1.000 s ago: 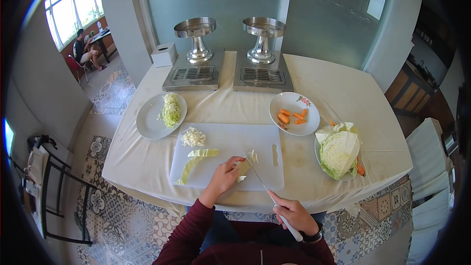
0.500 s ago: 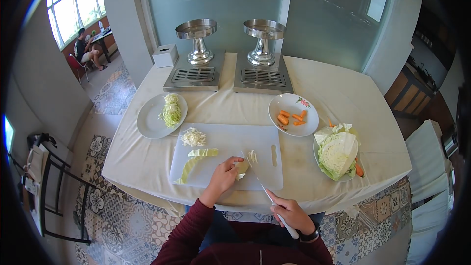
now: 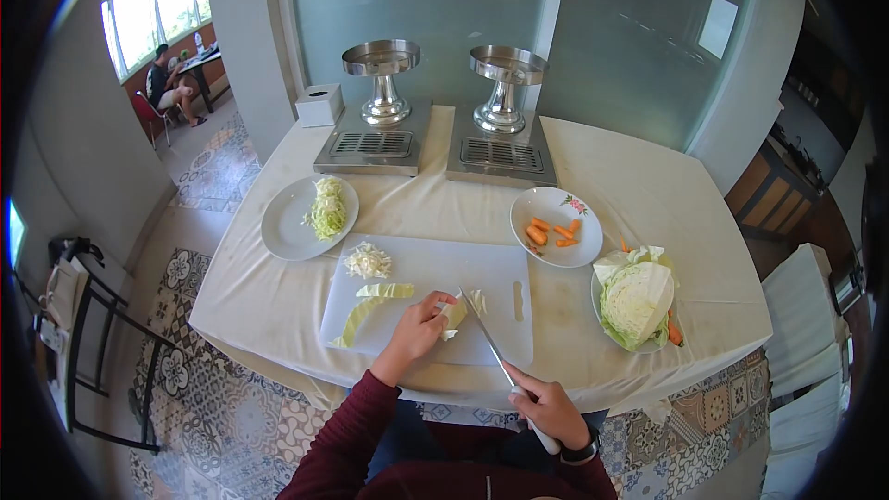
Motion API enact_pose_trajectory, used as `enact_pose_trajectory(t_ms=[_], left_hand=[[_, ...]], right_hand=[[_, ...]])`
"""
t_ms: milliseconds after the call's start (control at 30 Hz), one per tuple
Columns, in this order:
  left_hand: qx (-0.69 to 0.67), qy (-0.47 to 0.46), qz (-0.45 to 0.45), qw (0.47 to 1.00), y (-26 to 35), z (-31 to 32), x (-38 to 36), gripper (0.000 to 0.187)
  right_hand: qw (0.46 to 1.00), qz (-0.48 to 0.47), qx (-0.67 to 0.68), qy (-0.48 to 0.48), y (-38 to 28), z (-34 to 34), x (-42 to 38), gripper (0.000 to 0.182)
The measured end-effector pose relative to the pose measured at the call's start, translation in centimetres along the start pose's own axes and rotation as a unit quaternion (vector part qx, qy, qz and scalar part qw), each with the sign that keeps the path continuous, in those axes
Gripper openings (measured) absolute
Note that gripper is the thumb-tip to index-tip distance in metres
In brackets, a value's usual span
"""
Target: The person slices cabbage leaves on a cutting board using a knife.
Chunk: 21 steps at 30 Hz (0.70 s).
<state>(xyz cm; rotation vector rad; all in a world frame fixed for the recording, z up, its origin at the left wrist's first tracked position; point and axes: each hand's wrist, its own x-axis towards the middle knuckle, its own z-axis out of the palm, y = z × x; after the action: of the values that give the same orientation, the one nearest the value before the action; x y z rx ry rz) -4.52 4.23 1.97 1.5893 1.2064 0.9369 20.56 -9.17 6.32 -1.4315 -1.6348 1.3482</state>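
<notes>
My right hand [image 3: 548, 405] grips the white handle of a knife [image 3: 491, 341], its blade pointing away over a white cutting board [image 3: 472, 264]. Bent fingers of my left hand [image 3: 419, 329] press on a piece of cabbage [image 3: 454, 317] just left of the blade. Thin cabbage shreds [image 3: 477, 302] lie on the blade's right side. Farther left on the board are cut cabbage strips [image 3: 356, 315] and a small heap of shredded cabbage [image 3: 368, 261]. The underside of the held piece is partly hidden by my fingers.
Behind the board stand a plate [image 3: 282, 222] of shredded cabbage and a flowered plate [image 3: 576, 256] with carrots. A cut cabbage head [image 3: 635, 301] is at right. Two metal stands [image 3: 384, 111] and a tissue box [image 3: 319, 106] line the back. A person [image 3: 167, 83] sits far left.
The knife blade has shifted slightly left against the cabbage piece, and more shreds show to its right. My left hand stays on the piece. The whole view has tilted a little.
</notes>
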Motion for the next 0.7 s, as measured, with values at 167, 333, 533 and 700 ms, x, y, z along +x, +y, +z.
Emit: enact_pose_trajectory(t_ms=[167,333,533,700], left_hand=[[0.027,0.023,0.041,0.999,0.6,0.4,-1.0,0.042],[0.04,0.02,0.013,0.999,0.3,0.4,-0.7,0.034],[0.032,0.009,-0.003,0.999,0.5,0.4,-0.4,0.033],[0.056,-0.011,-0.015,0.998,0.1,0.5,-0.2,0.043]], right_hand=[[1.0,-0.01,-0.02,0.02,0.6,0.5,0.2,0.057],[0.999,-0.015,0.004,0.028,1.2,1.1,0.2,0.056],[0.998,-0.001,0.057,0.001,0.5,1.0,0.3,0.056],[0.994,0.037,0.102,0.005,-0.2,1.2,0.3,0.057]])
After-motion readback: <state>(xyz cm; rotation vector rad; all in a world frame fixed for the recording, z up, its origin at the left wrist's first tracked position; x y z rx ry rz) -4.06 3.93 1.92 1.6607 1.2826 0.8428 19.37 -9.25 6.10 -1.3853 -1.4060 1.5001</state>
